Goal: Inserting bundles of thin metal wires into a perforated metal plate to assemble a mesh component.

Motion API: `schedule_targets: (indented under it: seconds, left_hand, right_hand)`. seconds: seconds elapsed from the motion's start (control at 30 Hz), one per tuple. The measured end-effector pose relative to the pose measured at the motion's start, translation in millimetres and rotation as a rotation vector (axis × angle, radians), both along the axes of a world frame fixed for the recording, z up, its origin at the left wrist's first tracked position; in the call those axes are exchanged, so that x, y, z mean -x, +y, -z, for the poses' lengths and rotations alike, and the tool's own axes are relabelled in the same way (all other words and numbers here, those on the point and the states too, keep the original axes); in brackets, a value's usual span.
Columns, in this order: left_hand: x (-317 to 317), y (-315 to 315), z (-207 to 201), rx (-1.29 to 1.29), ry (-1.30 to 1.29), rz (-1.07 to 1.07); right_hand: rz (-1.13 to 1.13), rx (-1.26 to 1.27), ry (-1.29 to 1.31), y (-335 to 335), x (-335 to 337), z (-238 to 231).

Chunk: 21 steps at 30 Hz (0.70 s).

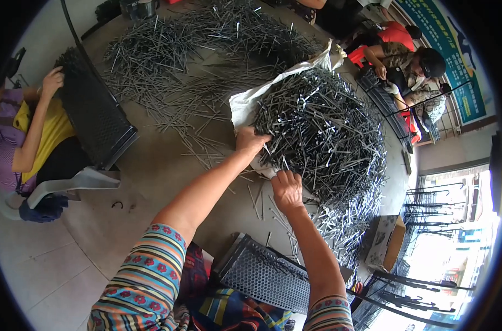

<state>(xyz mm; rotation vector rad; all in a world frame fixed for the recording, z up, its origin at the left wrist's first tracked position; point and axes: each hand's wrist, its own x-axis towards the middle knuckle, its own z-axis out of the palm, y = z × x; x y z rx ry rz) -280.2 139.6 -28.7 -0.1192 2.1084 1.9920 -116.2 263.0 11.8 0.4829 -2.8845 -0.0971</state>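
- Sack of white woven fabric, two o'clock from centre, heaped with thin, dark, shiny strips.
- Left hand, at the sack's nine o'clock, closed on its edge.
- Right hand, at its seven o'clock, fingers curled; cannot tell what they grip.
- Black perforated panel, six o'clock.
- Person in purple and yellow, nine o'clock.

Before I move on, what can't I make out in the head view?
Right hand's fingertips, head view: hidden behind its own knuckles.
Bottom of the white fabric sack, head view: buried under the heaped thin black strips.
Right part of the black perforated tray, head view: covered by the right forearm.
Details beyond the bright doorway, head view: washed out by glare.
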Motion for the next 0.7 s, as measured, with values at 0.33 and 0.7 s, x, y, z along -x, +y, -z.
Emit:
schedule_targets:
  seconds: [0.33, 0.7]
  left_hand:
    - [10.7, -8.8, -8.9, -0.117, -0.183, 0.027]
    - [28.0, -15.2, 11.1, -0.189, -0.377, 0.121]
  right_hand:
    - [0.377, 0.233, -0.196, -35.9, 10.5, -20.0]
    - [0.231, 0.036, -0.095, -38.0, -20.1, -29.0]
